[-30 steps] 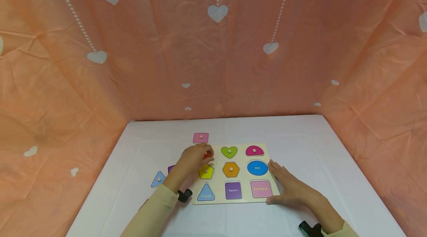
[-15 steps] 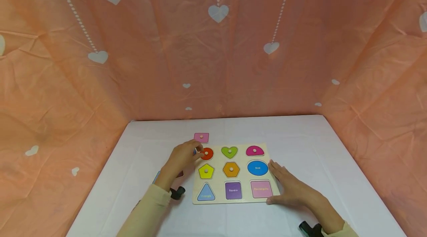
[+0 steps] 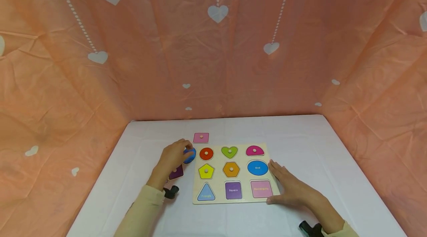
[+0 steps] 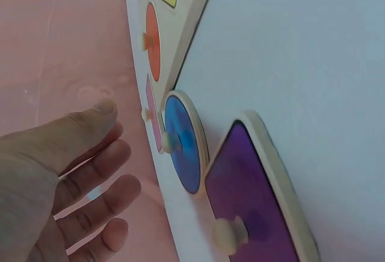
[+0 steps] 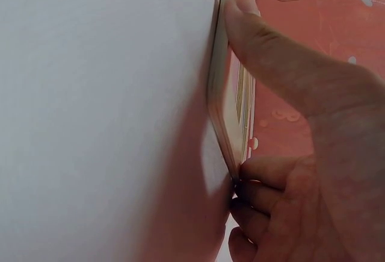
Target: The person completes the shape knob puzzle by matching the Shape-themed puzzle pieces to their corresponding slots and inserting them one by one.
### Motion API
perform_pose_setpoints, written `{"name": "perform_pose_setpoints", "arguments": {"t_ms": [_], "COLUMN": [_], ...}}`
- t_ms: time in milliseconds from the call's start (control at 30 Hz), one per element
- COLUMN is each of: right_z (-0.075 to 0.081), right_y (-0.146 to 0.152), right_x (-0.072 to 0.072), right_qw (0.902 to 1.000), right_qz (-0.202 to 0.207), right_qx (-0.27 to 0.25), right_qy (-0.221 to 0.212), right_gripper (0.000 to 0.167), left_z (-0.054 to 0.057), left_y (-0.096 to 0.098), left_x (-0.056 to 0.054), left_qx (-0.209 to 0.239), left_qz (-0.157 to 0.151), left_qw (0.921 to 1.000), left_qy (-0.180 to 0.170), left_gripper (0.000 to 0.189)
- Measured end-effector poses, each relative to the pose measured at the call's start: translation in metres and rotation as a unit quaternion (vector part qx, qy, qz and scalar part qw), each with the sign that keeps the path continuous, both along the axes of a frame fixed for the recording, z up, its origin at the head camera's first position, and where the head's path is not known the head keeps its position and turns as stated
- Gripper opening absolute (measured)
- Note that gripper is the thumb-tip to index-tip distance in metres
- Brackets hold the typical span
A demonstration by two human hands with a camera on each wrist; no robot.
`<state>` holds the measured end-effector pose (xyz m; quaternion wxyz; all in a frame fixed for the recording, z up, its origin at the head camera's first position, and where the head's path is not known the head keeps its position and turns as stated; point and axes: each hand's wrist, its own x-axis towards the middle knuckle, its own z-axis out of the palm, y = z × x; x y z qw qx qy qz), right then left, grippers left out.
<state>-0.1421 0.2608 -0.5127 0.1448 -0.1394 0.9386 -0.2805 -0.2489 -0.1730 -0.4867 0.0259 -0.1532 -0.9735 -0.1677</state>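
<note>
My left hand [image 3: 172, 155] is just above a blue oval piece [image 3: 189, 156], fingers loosely bent and thumb apart. The left wrist view shows a gap between these fingers and the oval's wooden knob [image 4: 171, 142]; they hold nothing. Beside the oval lies a purple square piece [image 3: 176, 172], partly covered by the hand. My right hand [image 3: 290, 185] rests at the near right corner of the wooden puzzle board [image 3: 218, 199]. Its thumb [image 5: 243, 18] touches the near edge, and its fairly straight fingers lie along the right side.
A pink rectangle piece [image 3: 201, 137] lies behind the board. Red circle [image 3: 206, 154], green heart [image 3: 229, 152], magenta half circle [image 3: 255, 150], yellow pentagon [image 3: 206, 171] and orange hexagon [image 3: 231, 169] sit in their recesses. Four-cornered white table [image 3: 283, 129]; orange cloth [image 3: 213, 63] surrounds it.
My left hand has let go of the red circle, which now shows in its recess, and moved left to the blue oval. The right hand and board have stayed put.
</note>
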Motion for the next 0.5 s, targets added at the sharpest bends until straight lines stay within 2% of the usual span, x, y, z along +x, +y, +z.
{"name": "perform_pose_setpoints", "arguments": {"t_ms": [233,500], "right_z": [-0.0006,0.0007], "right_y": [0.0004,0.0004], "right_x": [-0.0001,0.0002], "right_qw": [1.0000,0.9999], "right_qz": [0.001,0.009], "right_qx": [0.001,-0.002], "right_qy": [0.003,0.010], "right_gripper": [0.131,0.130], "left_z": [-0.0003,-0.0043], "left_y": [-0.0034,-0.0022], "left_x": [-0.0010,-0.0021], "left_qx": [0.006,-0.016], "left_qz": [0.015,0.041], "left_qw": [0.9999,0.9990], "left_qy": [-0.006,-0.009], "left_gripper": [0.024,0.025]}}
